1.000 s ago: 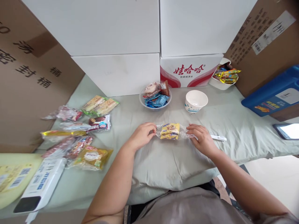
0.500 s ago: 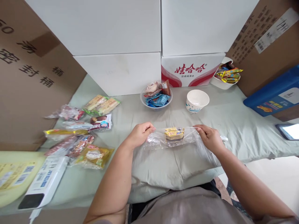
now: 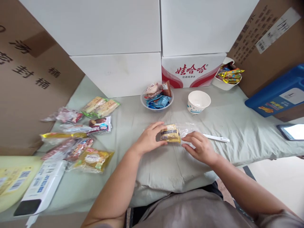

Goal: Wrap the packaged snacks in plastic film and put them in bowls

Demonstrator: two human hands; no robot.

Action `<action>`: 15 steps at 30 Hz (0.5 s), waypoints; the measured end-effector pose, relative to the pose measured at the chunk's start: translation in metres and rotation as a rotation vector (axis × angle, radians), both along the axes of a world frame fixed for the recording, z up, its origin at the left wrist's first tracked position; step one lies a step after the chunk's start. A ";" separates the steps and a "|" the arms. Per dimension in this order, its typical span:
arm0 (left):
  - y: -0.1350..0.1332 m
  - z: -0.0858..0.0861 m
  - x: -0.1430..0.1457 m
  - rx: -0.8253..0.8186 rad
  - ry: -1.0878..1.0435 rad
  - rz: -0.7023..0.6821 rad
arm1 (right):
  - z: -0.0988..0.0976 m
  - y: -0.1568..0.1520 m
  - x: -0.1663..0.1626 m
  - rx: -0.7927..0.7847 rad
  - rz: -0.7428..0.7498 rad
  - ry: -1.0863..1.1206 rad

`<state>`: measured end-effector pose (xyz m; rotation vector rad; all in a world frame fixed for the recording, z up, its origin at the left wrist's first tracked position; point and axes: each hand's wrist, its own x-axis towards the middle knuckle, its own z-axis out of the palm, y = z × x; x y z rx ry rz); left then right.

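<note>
A yellow packet (image 3: 170,133) in clear wrap (image 3: 187,127) lies between the two hands. The left hand (image 3: 149,138) grips its nine o'clock end, fingers above, thumb below. The right hand (image 3: 202,148) is at its three o'clock, thumb and fingertips slightly apart just beside it; whether they pinch the wrap, I cannot tell. Below is rumpled pale green cloth (image 3: 163,172). From the packet, a white bowl (image 3: 195,108) stands at one o'clock, white boxes (image 3: 116,76) at eleven, snack packets (image 3: 93,158) at nine.

Left fingers (image 3: 155,126) around yellow packet (image 3: 171,134); right fingers (image 3: 193,140) beside it.
</note>
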<state>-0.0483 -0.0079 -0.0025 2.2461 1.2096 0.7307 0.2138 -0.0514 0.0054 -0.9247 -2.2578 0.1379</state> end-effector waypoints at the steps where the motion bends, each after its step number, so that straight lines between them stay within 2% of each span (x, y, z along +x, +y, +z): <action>1: -0.001 0.000 0.001 -0.019 -0.015 -0.022 | -0.001 -0.001 -0.004 -0.013 0.032 -0.016; 4: -0.002 -0.001 0.004 -0.055 -0.113 0.002 | -0.005 0.001 -0.010 -0.047 0.044 -0.060; 6: -0.002 -0.002 0.004 -0.090 -0.161 0.077 | -0.007 0.006 -0.012 -0.047 0.000 -0.066; 12: 0.005 -0.017 0.004 -0.244 -0.370 0.399 | -0.007 0.023 -0.022 -0.140 -0.017 -0.200; 15: 0.015 -0.020 -0.006 -0.264 -0.292 0.652 | -0.007 0.026 -0.026 -0.206 -0.002 -0.263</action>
